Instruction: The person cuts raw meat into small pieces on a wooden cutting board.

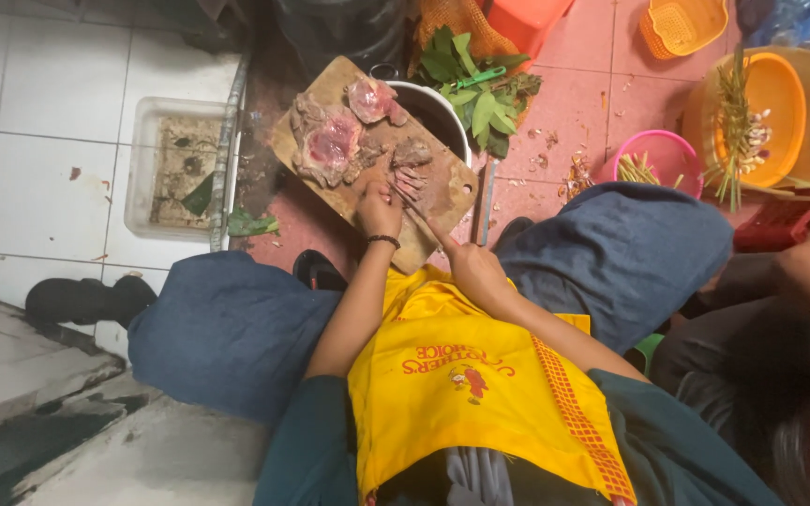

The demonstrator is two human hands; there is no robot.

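board: wooden, resting over a pot's rim, mid scene
meat: on the board, big raw pieces farther left
right hand: clenched round the knife
left hand: fingers pressed on meat
risk: blade beside those fingers; a slip could cut them

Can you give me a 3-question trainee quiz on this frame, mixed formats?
1. True or false: the left hand presses on meat on the wooden cutting board.
2. Multiple choice: what does the right hand hold? A) a knife B) a ladle C) a pink bowl
3. Fill in: the bunch of green leaves lies on the ___ side of the board as the picture shows it.

Key: 1 true; 2 A; 3 right. The large meat pieces lie uncut at the board's far end.
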